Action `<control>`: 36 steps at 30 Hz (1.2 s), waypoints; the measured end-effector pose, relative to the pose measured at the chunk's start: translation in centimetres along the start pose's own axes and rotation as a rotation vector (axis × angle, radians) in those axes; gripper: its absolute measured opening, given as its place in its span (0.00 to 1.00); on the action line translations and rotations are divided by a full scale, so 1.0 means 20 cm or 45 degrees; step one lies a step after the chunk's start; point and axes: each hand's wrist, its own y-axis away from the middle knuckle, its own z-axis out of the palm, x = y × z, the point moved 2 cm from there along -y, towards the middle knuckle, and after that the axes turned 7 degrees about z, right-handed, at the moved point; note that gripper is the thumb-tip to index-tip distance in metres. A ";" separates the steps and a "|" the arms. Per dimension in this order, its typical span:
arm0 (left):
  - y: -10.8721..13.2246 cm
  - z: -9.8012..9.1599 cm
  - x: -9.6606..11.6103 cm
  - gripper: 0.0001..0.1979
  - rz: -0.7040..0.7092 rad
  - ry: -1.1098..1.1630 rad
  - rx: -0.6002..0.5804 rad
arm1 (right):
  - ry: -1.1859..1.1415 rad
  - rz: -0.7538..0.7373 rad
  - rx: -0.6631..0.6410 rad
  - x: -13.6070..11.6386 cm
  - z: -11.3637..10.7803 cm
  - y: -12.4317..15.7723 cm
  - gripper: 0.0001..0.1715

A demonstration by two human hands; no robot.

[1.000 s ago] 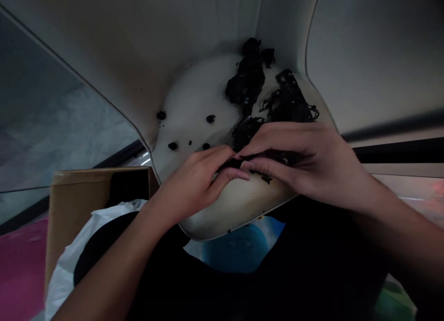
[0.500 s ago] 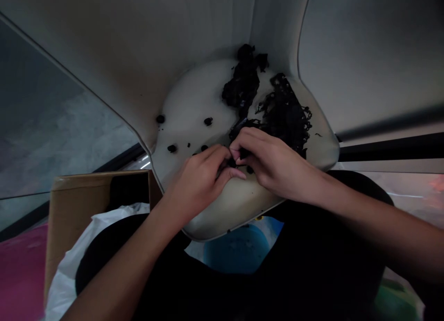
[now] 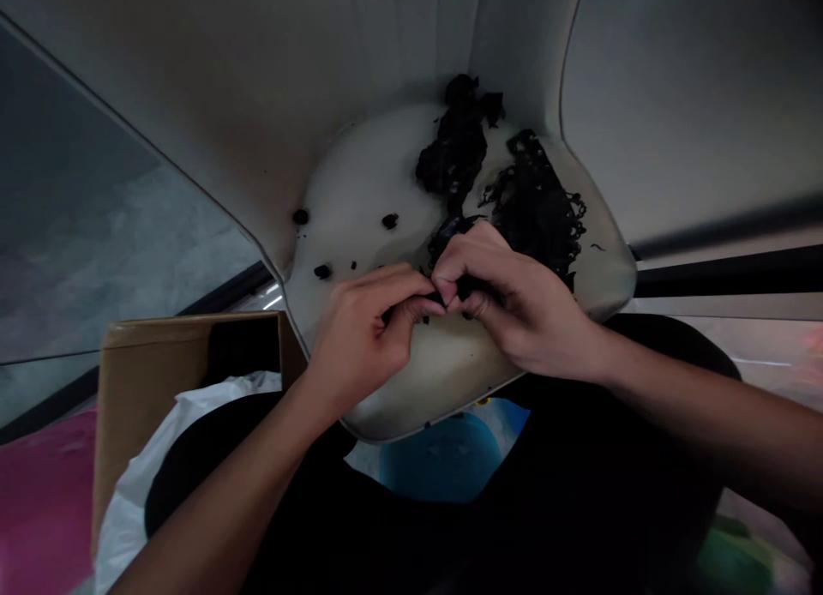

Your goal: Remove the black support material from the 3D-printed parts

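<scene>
My left hand (image 3: pixel 369 321) is closed in a pinch, its thumb and forefinger pressed on a small black piece (image 3: pixel 438 299), mostly hidden by the fingers. Touching it fingertip to fingertip, my right hand (image 3: pixel 514 299) pinches at the same piece. Both hands are low over the pale seat of a chair (image 3: pixel 450 363). Just beyond the right hand lies a tangled black sheet with a holed, lacy edge (image 3: pixel 537 205). A crumpled black strip (image 3: pixel 456 153) sits farther back. Small black lumps, such as one lump (image 3: pixel 389 221) and another lump (image 3: pixel 322 272), are scattered to the left.
The chair's grey backrest (image 3: pixel 360 46) rises behind the seat. At the left stands an open cardboard box (image 3: pixel 141 363) with a white plastic liner (image 3: pixel 138 483). A blue tub (image 3: pixel 441 458) is on the floor below the seat's front edge. Something pink (image 3: pixel 45 501) is at far left.
My left thumb has drawn in against the forefinger, where it was stretched out apart before. Both hands stay together in nearly the same place, and the view has shifted slightly.
</scene>
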 end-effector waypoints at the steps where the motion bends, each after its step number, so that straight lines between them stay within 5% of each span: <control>1: 0.00 -0.01 -0.01 0.15 0.000 0.012 -0.016 | 0.008 -0.018 0.003 0.00 0.00 0.00 0.17; 3: -0.01 -0.05 -0.05 0.14 -0.020 0.011 0.031 | 0.012 -0.061 -0.031 -0.02 0.00 0.02 0.17; 8: -0.01 -0.22 -0.15 0.14 -0.187 0.251 0.482 | -0.061 -0.069 -0.167 -0.09 -0.04 0.08 0.15; 13: -0.01 -0.14 -0.10 0.13 -0.425 0.647 0.087 | 0.005 0.098 0.049 -0.10 -0.12 0.07 0.11; 23: -0.02 -0.05 -0.07 0.12 -0.570 0.894 0.062 | -0.003 0.199 0.113 -0.10 -0.10 0.08 0.09; 30: -0.03 0.00 -0.06 0.08 -0.608 0.989 0.085 | 0.382 -0.085 0.295 -0.14 -0.10 0.06 0.11; 36: -0.03 0.03 -0.04 0.10 -0.589 0.910 0.084 | 0.483 -0.026 0.343 -0.12 -0.08 0.08 0.13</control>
